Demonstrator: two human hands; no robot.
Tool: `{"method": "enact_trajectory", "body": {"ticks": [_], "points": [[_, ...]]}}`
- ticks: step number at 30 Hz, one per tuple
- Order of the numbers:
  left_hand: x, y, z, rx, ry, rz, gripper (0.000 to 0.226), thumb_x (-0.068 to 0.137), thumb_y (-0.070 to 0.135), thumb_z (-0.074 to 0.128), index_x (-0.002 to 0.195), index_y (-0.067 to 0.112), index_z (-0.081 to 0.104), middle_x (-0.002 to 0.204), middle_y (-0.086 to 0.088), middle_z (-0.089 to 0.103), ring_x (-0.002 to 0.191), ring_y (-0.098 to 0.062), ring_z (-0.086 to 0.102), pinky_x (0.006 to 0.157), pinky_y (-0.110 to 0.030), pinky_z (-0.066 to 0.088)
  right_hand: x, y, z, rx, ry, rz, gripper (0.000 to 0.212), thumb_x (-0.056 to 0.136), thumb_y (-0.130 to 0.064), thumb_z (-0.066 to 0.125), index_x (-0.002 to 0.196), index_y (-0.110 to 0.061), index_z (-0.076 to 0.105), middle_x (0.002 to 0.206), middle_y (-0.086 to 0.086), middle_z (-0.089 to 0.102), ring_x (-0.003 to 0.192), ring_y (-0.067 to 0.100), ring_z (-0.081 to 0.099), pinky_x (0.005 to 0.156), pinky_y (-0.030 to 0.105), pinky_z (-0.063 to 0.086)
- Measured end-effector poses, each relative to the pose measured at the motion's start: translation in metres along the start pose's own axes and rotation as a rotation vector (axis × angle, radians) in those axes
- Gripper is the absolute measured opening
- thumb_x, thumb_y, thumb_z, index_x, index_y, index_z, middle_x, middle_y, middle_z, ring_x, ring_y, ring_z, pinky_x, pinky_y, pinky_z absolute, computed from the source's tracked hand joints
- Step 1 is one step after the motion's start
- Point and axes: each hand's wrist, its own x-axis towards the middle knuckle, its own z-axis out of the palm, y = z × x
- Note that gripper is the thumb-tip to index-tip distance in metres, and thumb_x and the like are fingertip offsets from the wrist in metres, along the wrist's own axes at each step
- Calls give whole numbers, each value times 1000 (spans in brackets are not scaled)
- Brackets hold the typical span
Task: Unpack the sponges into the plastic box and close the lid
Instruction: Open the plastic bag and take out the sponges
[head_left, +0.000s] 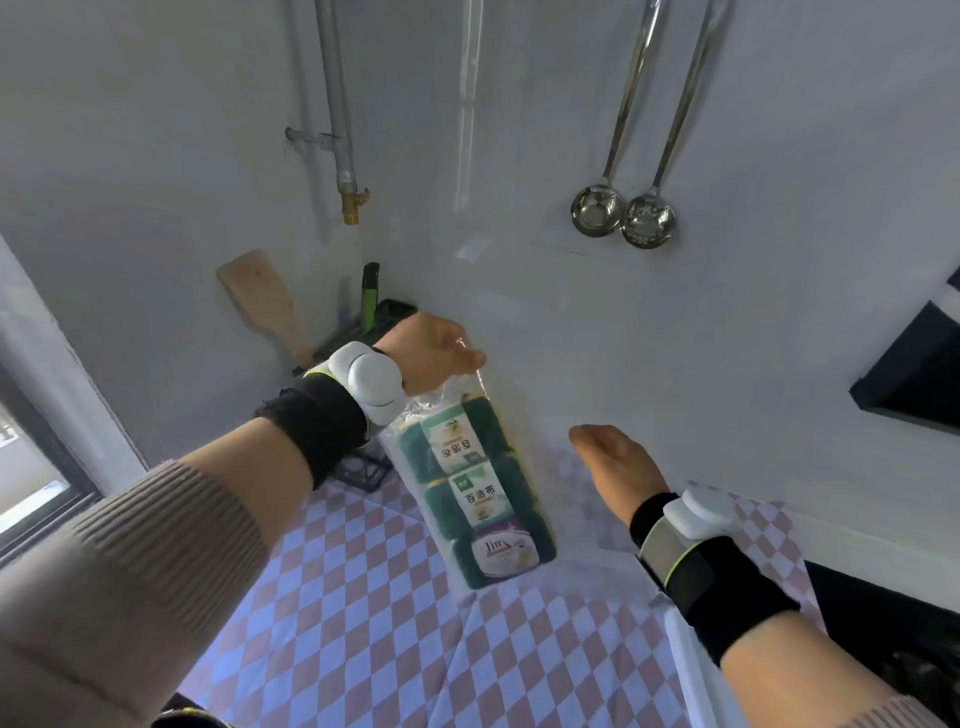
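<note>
The left hand (434, 358) is raised above the counter (363, 597), its fingers pinching the top edge of a clear plastic pack of sponges (475, 493). The pack hangs down from that grip, tilted, in the air over the checked cloth that covers the counter. Through the wrap I can see three dark green scouring sponges stacked one below another, each with a paper label; the two upper labels are green and white, the lowest is white with purple.

The right hand (615, 460) hovers just to the right of the pack, apart from it, with its fingers relaxed and holding nothing. Both wrists wear black bands with white devices strapped on.

Behind the left wrist, against the white wall, a black rack (363, 332) stands on the counter, with a wooden spatula (265, 306) and a green-handled tool (370, 296) rising from it. A pipe (337, 104) runs down the wall to a brass fitting. Further right, a steel ladle (597, 210) and a slotted skimmer (648, 221) hang side by side, their bowls touching.
</note>
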Motion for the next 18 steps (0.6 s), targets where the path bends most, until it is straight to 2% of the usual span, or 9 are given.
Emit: {"method": "enact_trajectory", "body": {"ticks": [2,5,9,11,13,15,17,18], "points": [[4,4,-7,-82,24,-6,24,87,35,69,87,11,70,89,-6,73,79,-28,70,79,-40,59,0,2,-7,33,14,53,55,93,-51,53,136,-18,51,134,2,56,122,23,53,97,31,38],[8,17,-14,-170,38,-12,26,89,34,66,96,9,72,100,-7,74,91,-27,69,85,-37,56,0,5,-15,121,43,121,74,88,-58,58,147,-19,33,142,4,51,127,25,50,95,31,36],[11,23,-16,-262,47,-14,26,90,34,64,98,11,73,108,-14,71,81,-26,59,97,-48,51,1,8,-21,201,135,164,100,82,-60,65,155,-18,11,158,15,29,140,31,39,108,37,32],[13,24,-11,-331,77,-26,25,90,32,63,98,10,73,107,-14,70,78,-22,54,98,-49,49,3,10,-25,225,168,196,106,80,-63,65,156,-19,4,158,16,28,139,33,39,110,39,33],[15,21,-5,-403,107,-63,23,90,28,63,97,9,73,101,-7,70,81,-20,56,101,-48,47,2,10,-28,241,161,239,108,80,-65,62,156,-18,3,155,16,34,135,34,45,108,39,39],[19,13,3,-450,122,-96,18,84,29,63,89,15,74,102,-1,71,93,-24,62,103,-50,46,4,9,-32,397,153,249,118,70,-69,67,156,-16,7,153,17,37,127,35,53,102,42,48],[23,3,7,-522,128,-125,12,84,30,62,82,20,70,107,-5,70,102,-30,63,103,-54,46,5,7,-36,515,143,265,134,48,-77,73,153,-12,20,146,19,44,118,34,60,97,47,54],[25,-1,10,-574,134,-138,11,88,29,60,82,21,65,106,-8,67,103,-31,62,103,-56,45,7,9,-38,515,131,265,135,41,-81,73,146,-6,34,138,20,52,113,33,62,95,49,54]]}}
